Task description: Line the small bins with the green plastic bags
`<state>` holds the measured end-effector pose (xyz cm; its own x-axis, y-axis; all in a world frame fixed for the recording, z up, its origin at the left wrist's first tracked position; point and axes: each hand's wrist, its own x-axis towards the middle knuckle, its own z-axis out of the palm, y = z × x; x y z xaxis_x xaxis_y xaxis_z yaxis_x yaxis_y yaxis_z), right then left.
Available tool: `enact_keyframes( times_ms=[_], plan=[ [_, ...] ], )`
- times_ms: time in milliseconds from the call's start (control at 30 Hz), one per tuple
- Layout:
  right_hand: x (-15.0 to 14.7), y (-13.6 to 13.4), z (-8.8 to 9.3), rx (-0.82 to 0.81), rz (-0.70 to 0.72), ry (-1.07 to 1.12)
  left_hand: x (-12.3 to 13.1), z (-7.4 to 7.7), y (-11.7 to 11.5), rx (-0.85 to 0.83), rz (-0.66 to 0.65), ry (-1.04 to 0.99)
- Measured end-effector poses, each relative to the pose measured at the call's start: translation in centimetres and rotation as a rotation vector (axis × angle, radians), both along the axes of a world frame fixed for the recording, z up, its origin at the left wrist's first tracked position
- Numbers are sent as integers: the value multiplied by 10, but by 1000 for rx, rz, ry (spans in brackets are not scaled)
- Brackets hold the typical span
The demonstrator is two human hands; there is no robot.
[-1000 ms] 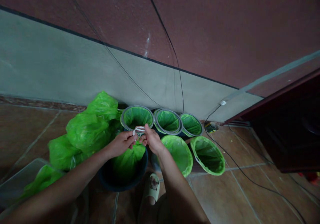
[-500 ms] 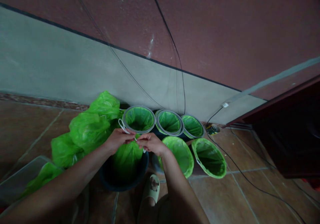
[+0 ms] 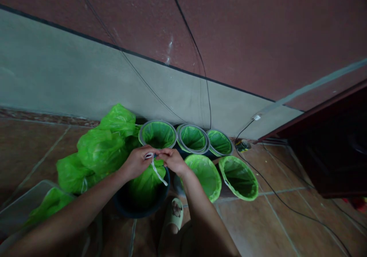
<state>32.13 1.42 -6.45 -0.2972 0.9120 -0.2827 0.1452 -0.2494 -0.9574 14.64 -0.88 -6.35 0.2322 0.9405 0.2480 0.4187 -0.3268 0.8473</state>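
A green garbage bag (image 3: 142,186) with its neck gathered stands in a dark round trash bin (image 3: 137,214) below my hands. My left hand (image 3: 140,161) is closed on the bag's white drawstring (image 3: 155,169), whose loose end hangs down over the green plastic. Fingertip to fingertip with it, my right hand (image 3: 173,160) pinches at the top of the bag, also at the drawstring as far as I can see. The exact grip between the fingers is too small to make out.
Tied green bags (image 3: 100,150) are piled at the left by the wall, near a clear plastic tub (image 3: 43,188). Bins with green liners (image 3: 159,134) line the wall; two more lined bins (image 3: 238,178) stand in front. A black cable (image 3: 286,205) crosses the tiles. A slippered foot (image 3: 176,213) is below.
The drawstring loop that stuck up above my left hand now hangs down across the bag. My hands have come closer together, and the view has shifted slightly.
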Motion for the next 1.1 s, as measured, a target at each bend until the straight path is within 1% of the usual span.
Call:
enact_keyframes(
  times_ms=[67, 133, 233, 300, 467, 500, 567, 633, 733, 867, 933, 1000, 1067, 1100],
  plan=[
    [-3, -3, 3, -26, 55, 61, 3, 0, -1, 33, 48, -11],
    [-3, -5, 6, -61, 99, 131, 4, 0, -2, 27, 113, -26],
    [-2, -7, 8, -115, 91, 176, 5, 0, -1, -35, 174, -32],
    [-1, -7, 8, -137, 69, 164, 4, 1, 0, -107, 164, -39],
    [-3, -5, 0, -141, 12, 84, -3, 4, 7, -361, 56, -103],
    [-3, -4, -2, -128, 0, 69, -5, 3, 8, -389, 34, -106],
    [-4, -3, -8, -85, -18, 24, -7, 1, 10, -395, 3, -74],
    [-3, -2, -15, -4, -10, -59, -8, 0, 10, -347, -11, 2],
    [-1, -2, -21, 148, 58, -245, -8, -2, 9, -267, -12, 137],
    [-1, -4, -15, 275, 159, -584, -8, -4, 9, -237, -19, 278],
    [-2, -6, -11, 305, 175, -801, -9, -6, 9, -226, -9, 372],
    [-2, -7, -8, 293, 171, -996, -12, -9, 9, -216, 9, 487],
    [0, -7, -9, 253, 191, -1096, -15, -12, 9, -209, 17, 584],
    [2, -8, -10, 235, 209, -1105, -17, -14, 9, -213, 12, 622]
  ],
)
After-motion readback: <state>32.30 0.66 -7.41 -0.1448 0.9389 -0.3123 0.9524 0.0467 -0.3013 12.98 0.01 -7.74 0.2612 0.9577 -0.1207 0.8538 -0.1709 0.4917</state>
